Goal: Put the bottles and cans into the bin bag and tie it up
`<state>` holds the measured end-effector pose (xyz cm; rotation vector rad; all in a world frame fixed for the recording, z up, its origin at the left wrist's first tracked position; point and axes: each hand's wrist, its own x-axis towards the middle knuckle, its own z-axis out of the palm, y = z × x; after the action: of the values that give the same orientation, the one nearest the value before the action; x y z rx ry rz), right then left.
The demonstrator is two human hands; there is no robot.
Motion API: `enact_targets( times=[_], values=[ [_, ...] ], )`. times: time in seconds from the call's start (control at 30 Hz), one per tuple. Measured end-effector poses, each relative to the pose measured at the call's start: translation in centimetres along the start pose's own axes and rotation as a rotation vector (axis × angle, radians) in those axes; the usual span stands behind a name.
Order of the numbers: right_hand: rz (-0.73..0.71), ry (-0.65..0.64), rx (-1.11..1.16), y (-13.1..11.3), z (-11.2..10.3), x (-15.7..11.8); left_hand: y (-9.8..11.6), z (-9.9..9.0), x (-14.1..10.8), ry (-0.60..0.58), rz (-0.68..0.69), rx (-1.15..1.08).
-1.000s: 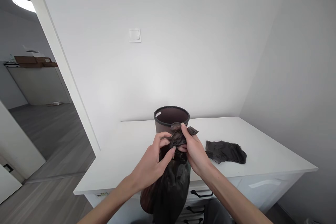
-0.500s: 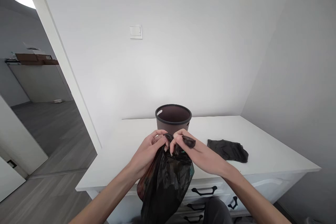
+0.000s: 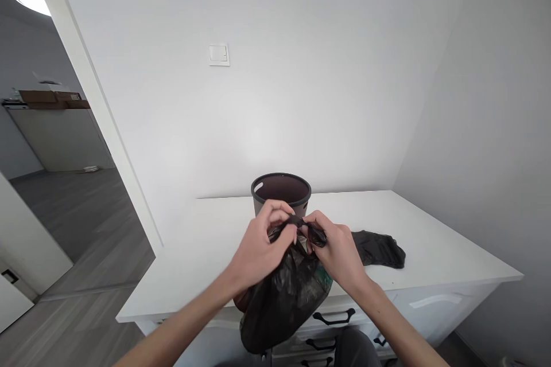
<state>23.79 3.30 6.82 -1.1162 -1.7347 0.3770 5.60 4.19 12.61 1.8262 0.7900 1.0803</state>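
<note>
A filled black plastic garbage bag [image 3: 286, 304] hangs from both hands in front of the cabinet's front edge. My left hand [image 3: 269, 241] pinches the gathered neck of the bag from the left. From the right, my right hand [image 3: 336, 243] grips a twisted end of the same neck, with a dark tuft of plastic sticking out by its thumb. Reddish and green contents show faintly through the thin film. Behind the hands stands a brown trash can [image 3: 279, 188] with a black rim, its lower part hidden. A folded black bag [image 3: 381, 250] lies to the right, partly behind my right hand.
The white countertop [image 3: 443, 246] meets the wall behind and ends at a front edge over drawers with black handles [image 3: 333, 316]. A knee [image 3: 355, 348] is below the edge. A light switch [image 3: 219, 55] is on the wall; a doorway opens at left.
The bag has risen a little and swung right. My left hand has moved right and up, and my right hand has shifted right along the bag's neck, still gripping it.
</note>
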Motion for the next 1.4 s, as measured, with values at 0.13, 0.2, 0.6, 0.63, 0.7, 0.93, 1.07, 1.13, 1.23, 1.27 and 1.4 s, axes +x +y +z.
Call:
enact_targets(
  times=[0.13,0.2,0.6,0.63,0.7,0.93,1.07,1.13,1.23,1.27,1.4],
  values=[
    [-0.139,0.254,-0.021,0.6,1.5,-0.2,-2.5,2.2,-1.5,-0.010,0.024,-0.120],
    [-0.250,0.372,0.000,0.3,2.1,-0.1,-3.9,2.4,-1.6,0.028,-0.044,-0.225],
    [-0.543,0.567,-0.234,1.1,2.1,0.9,-2.4,-0.4,2.0,-0.169,-0.352,-0.361],
    [-0.561,0.564,-0.254,1.1,2.0,0.9,-2.3,-0.4,2.0,-0.161,-0.350,-0.350],
    [-0.573,0.535,-0.263,1.2,1.8,0.9,-2.3,-0.4,2.0,-0.146,-0.358,-0.342],
    [-0.569,0.495,-0.185,1.7,1.0,-0.4,-2.8,-0.2,1.3,-0.041,-0.373,-0.235],
    [-0.584,0.483,-0.232,1.9,0.4,-1.6,-3.8,-0.4,0.6,0.101,-0.270,-0.021],
    [-0.561,0.447,-0.255,1.8,0.2,-2.4,-4.5,-0.6,0.2,0.155,-0.224,0.074],
    [-0.533,0.413,-0.288,1.6,-0.2,-3.6,-6.0,-1.0,-0.3,0.224,-0.174,0.190],
    [-0.525,0.399,-0.296,1.6,-0.3,-4.1,-6.6,-1.2,-0.4,0.252,-0.163,0.223],
    [-0.492,0.312,-0.316,1.9,-0.9,-6.0,-9.4,-2.3,-0.9,0.369,-0.140,0.299]
  ],
)
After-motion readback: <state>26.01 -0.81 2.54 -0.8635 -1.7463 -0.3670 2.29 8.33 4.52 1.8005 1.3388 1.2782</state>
